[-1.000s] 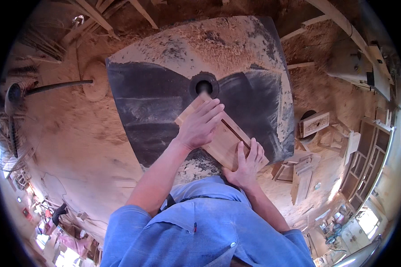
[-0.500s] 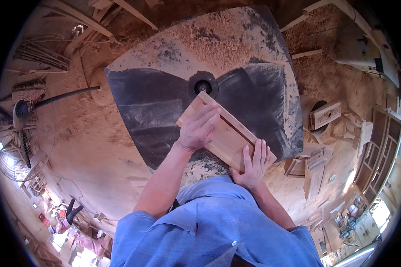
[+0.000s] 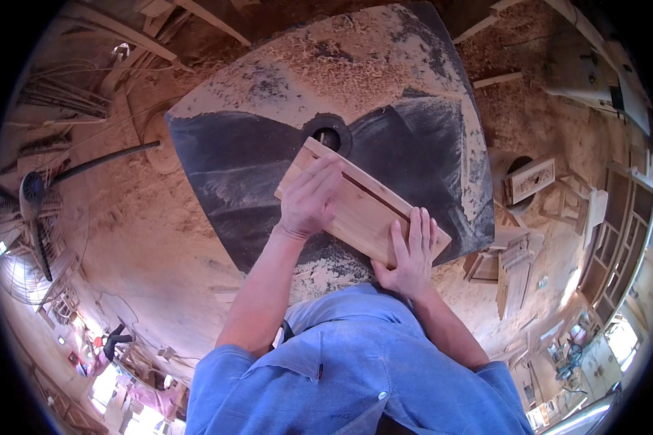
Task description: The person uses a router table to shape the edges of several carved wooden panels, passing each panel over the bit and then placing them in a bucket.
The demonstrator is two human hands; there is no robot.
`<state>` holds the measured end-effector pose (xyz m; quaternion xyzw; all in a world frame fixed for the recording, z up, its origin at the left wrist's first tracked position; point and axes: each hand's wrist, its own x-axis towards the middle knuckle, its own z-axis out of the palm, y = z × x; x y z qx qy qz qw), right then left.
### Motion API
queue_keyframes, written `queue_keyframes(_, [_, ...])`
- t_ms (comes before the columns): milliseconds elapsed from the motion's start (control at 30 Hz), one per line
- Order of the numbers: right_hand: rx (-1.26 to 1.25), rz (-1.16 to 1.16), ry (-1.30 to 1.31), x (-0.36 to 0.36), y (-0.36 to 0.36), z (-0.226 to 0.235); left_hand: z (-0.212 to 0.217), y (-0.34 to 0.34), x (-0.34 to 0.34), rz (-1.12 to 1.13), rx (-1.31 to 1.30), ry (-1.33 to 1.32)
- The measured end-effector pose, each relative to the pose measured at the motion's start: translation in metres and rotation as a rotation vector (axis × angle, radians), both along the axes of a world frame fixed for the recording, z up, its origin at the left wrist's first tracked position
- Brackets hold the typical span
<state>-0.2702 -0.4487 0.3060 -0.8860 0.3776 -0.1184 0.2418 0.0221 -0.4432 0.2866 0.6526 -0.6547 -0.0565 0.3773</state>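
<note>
A pale wooden board (image 3: 363,229) with a dark groove along its far long side lies slantwise on a dark machine table (image 3: 243,163). My left hand (image 3: 310,199) presses on its upper left end, fingers together and stretched over the wood. My right hand (image 3: 408,259) holds the lower right end, its thumb apart from the fingers. Just beyond the board's upper corner, a round opening (image 3: 338,120) in the table surrounds a dark spindle (image 3: 328,138). The board partly covers the near side of that opening. Its underside is hidden.
Sawdust and shavings (image 3: 341,54) coat the table's far part. A large caged fan (image 3: 33,196) stands at the left. Wooden pieces (image 3: 511,272) and a box-like wooden part (image 3: 531,181) sit at the right. Another person (image 3: 115,341) shows far off at lower left.
The board's upper end has shifted left, off the spindle's near edge, and the board lies at a slightly flatter slant. Both hands have stayed on it, the left moving leftward.
</note>
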Motion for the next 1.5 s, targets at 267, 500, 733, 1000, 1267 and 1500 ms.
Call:
queue_keyframes(267, [0.007,0.117,-0.02,0.036,-0.044,0.001,-0.005,-0.005,0.03,0.154,-0.055,-0.044])
queue_keyframes(500, [0.047,0.194,-0.067,0.08,-0.06,-0.001,-0.008,0.004,0.074,0.19,0.023,-0.187])
queue_keyframes(733, [0.054,0.276,-0.113,0.125,-0.068,-0.002,-0.009,0.023,0.116,0.19,0.152,-0.265])
queue_keyframes(1000, [0.069,0.381,-0.128,0.159,-0.073,-0.004,-0.008,0.047,0.141,0.256,0.248,-0.291])
queue_keyframes(1267, [0.058,0.571,-0.106,0.193,-0.072,-0.007,0.007,0.096,0.162,0.267,0.439,-0.263])
queue_keyframes(1500, [0.026,0.678,-0.056,0.211,-0.06,-0.009,0.023,0.132,0.178,0.222,0.661,-0.214])
